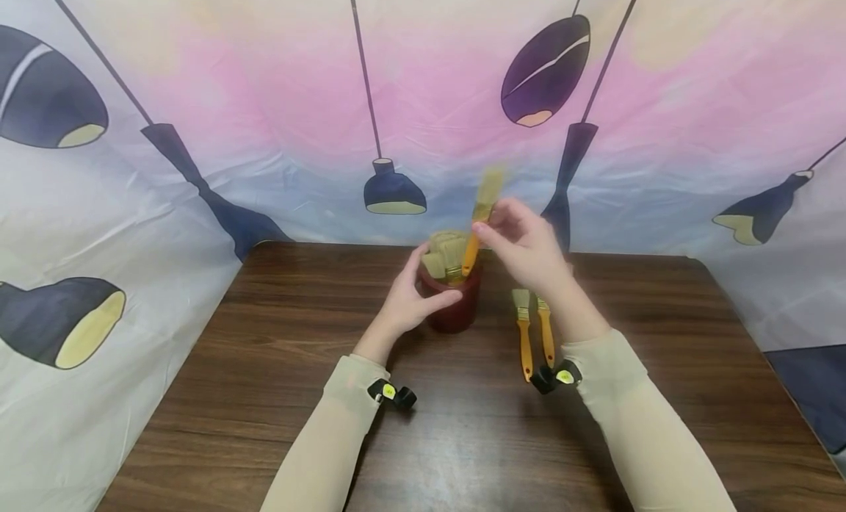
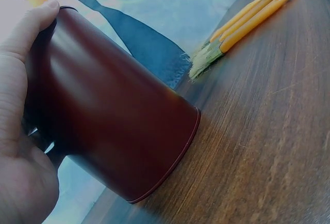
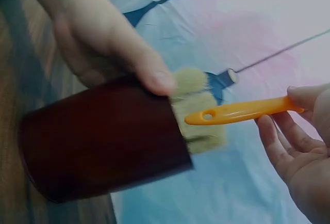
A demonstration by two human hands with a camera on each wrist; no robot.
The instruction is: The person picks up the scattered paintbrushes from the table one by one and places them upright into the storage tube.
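A dark red cylindrical cup [image 1: 456, 314] stands on the table, bristles up from several paintbrushes [image 1: 444, 249] packed inside. My left hand [image 1: 406, 295] grips the cup's side, thumb near the rim. Above the rim, my right hand [image 1: 529, 244] pinches another paintbrush [image 3: 242, 111] with an orange handle. Its bristles point up and its handle end hangs down by the cup's mouth, apart from the rim in the right wrist view. To the right of the cup lie three loose paintbrushes [image 2: 252, 25], seen in the left wrist view; the right arm partly covers them in the head view.
The dark brown wooden table [image 1: 264, 365] ends at a back edge just behind the cup. A fabric backdrop [image 1: 277, 93] printed with hanging lamps rises behind and at both sides. A small black camera [image 1: 390, 393] is strapped to each wrist.
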